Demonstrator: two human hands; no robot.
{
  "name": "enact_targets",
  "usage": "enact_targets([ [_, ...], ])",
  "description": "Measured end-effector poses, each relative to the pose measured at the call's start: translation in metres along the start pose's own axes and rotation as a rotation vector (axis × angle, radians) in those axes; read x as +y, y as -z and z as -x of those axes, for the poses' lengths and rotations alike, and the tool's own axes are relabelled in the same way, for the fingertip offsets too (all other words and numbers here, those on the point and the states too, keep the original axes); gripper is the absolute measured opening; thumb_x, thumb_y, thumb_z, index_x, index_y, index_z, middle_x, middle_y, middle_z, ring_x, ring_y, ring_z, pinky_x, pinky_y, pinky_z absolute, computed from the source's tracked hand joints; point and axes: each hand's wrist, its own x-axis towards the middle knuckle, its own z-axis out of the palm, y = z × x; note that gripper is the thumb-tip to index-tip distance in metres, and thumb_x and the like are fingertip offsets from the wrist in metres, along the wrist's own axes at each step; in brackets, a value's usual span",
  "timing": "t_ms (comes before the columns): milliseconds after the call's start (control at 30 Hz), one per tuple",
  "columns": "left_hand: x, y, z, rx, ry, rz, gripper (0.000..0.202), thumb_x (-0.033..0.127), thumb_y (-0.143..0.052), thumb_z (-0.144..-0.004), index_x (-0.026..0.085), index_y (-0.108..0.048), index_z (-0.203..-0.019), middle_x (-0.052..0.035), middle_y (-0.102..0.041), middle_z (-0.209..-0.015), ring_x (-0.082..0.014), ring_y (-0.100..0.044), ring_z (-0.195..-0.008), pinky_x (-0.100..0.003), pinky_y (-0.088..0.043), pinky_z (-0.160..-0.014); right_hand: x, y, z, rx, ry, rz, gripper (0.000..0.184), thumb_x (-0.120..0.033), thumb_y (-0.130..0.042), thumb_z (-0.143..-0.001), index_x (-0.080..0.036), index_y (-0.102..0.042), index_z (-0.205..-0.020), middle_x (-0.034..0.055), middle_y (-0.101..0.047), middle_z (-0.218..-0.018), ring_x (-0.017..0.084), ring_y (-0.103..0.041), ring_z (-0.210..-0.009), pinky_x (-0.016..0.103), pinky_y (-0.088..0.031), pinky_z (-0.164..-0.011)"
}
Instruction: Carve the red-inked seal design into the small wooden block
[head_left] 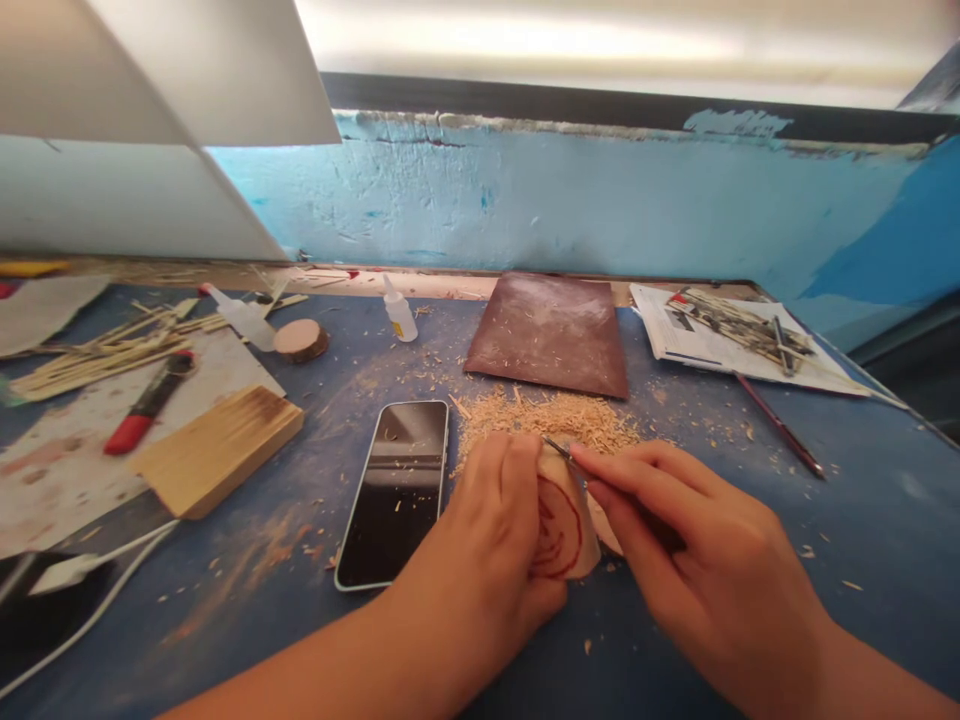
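Note:
My left hand (491,530) is closed round a small pale wooden piece (566,525) with a red drawn design, holding it down on the blue table (885,500). My right hand (675,530) is pinched on a thin metal carving tool (559,449), whose tip rests at the top edge of the wooden piece. A heap of wood shavings (547,418) lies just beyond both hands.
A phone (395,490) lies face up left of my hands. A brown sheet (551,335), a glue bottle (400,312), a wood block (217,448), a red-handled knife (146,405), a wooden disc (301,340), sticks (105,350) and papers with tools (739,330) surround them. A pencil (780,430) lies right.

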Motion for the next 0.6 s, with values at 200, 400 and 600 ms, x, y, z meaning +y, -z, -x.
enact_targets([
  [200,-0.004,0.005,-0.001,0.004,0.108,0.099,0.094,0.015,-0.068,-0.07,0.023,-0.015,-0.147,-0.0165,-0.04,-0.142,-0.0362,-0.045,-0.136,-0.058,-0.046,-0.115,0.002,0.019,-0.003,-0.037,-0.042,0.033,0.031,-0.015,-0.062,-0.098,-0.026,-0.073,-0.124,0.0019,-0.075,-0.106,0.009,-0.074,-0.088,0.015,-0.06,-0.078],
  [400,-0.004,0.01,-0.006,-0.032,0.187,0.169,0.09,0.018,-0.071,-0.067,0.024,-0.022,-0.142,-0.0127,-0.044,-0.135,-0.0331,-0.051,-0.129,-0.054,-0.05,-0.109,-0.002,0.033,-0.002,-0.121,0.079,0.096,0.029,-0.013,-0.061,-0.095,-0.024,-0.075,-0.118,0.0011,-0.077,-0.101,0.008,-0.075,-0.085,0.011,-0.06,-0.078],
  [600,-0.002,0.012,-0.01,-0.055,0.221,0.176,0.085,0.02,-0.07,-0.069,0.02,-0.025,-0.141,-0.0143,-0.045,-0.133,-0.034,-0.051,-0.127,-0.055,-0.051,-0.107,0.0,0.025,0.006,-0.12,0.102,0.119,0.035,-0.008,-0.059,-0.095,-0.022,-0.071,-0.125,0.0023,-0.076,-0.108,0.009,-0.075,-0.093,0.011,-0.06,-0.087],
])
